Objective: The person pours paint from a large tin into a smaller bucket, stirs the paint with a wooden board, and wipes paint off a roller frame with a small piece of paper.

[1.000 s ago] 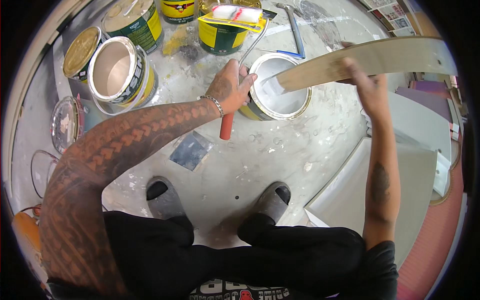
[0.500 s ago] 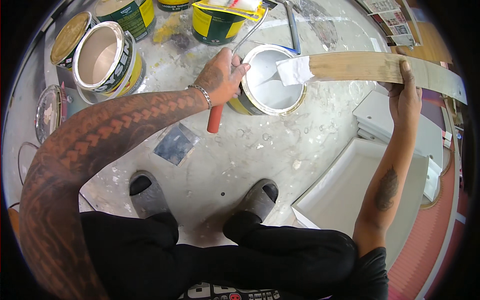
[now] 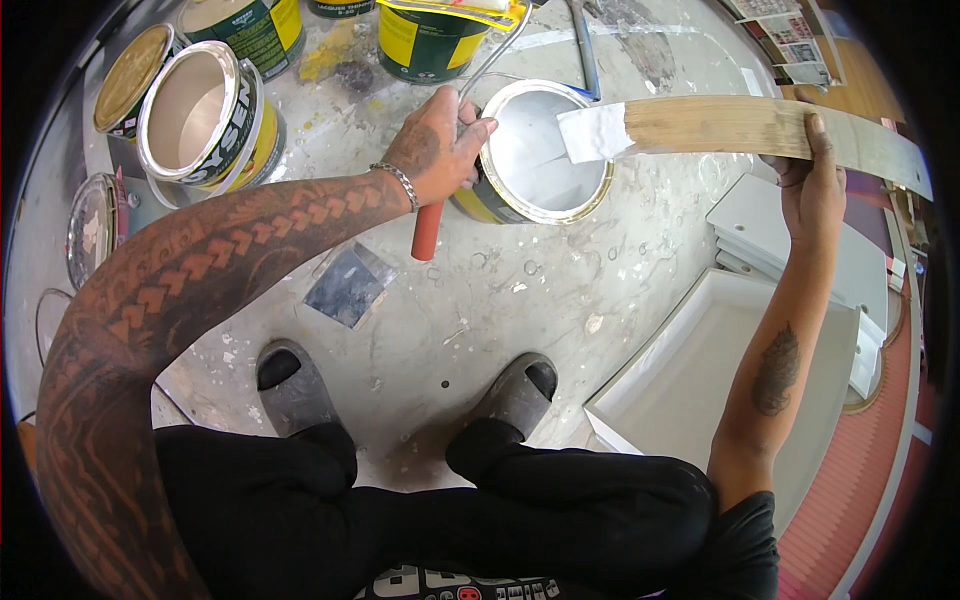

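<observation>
My left hand [image 3: 436, 148] grips a paint roller by its red handle [image 3: 427, 232]; the metal frame [image 3: 492, 58] runs up toward a yellow-and-green can. That hand rests against the rim of an open can of white paint [image 3: 535, 150]. My right hand [image 3: 810, 180] holds a long wooden slat [image 3: 760, 128] level over the floor. The slat's left end [image 3: 595, 133] is coated in white paint and hangs just above the open can. The roller's sleeve is hidden at the top edge.
Several more paint cans stand at the upper left, one open and beige inside [image 3: 195, 110], with loose lids [image 3: 92, 225] beside them. White painted panels [image 3: 700, 390] lie at the right. My two feet [image 3: 400, 390] stand on the paint-spattered floor.
The slat's white-coated end has dropped from above the can's far side to just over its opening. My right hand shifted along the slat. My left hand stays at the can's rim.
</observation>
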A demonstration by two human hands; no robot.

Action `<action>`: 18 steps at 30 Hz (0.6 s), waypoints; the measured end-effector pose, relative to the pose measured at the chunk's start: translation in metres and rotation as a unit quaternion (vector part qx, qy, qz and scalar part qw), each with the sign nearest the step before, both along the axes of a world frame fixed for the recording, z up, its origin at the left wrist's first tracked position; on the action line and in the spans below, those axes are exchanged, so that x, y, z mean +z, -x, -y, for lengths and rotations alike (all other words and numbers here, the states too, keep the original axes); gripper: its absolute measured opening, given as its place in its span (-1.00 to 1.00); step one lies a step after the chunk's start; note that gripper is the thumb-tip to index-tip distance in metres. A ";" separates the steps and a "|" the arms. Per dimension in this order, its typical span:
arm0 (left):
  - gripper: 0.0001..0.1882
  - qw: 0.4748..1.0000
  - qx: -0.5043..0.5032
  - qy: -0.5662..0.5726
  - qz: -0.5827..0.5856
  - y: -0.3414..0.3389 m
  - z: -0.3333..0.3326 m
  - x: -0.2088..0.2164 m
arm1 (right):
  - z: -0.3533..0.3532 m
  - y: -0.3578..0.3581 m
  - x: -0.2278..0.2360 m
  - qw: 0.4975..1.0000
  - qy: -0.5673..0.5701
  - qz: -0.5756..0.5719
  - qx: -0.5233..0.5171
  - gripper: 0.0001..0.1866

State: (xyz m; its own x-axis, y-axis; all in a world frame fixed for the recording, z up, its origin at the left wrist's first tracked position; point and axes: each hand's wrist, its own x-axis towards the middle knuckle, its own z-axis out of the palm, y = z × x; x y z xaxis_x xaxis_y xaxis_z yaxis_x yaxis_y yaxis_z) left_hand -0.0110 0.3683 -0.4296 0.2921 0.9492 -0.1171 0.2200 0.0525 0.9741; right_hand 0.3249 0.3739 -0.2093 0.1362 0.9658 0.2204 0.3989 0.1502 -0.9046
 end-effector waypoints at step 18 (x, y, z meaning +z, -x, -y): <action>-0.68 0.997 0.042 -0.002 0.059 -0.005 0.009 -0.010 | 0.002 0.034 -0.023 0.993 -0.020 0.104 0.042 -0.52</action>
State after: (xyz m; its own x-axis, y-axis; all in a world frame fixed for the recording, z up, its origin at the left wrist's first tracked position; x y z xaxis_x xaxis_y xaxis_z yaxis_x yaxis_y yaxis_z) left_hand -0.0063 0.3595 -0.4395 0.2237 0.9711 -0.0838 0.0995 0.0627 0.9931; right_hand 0.2906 0.3721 -0.2319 0.0027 0.9616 0.2743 0.5608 0.2257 -0.7966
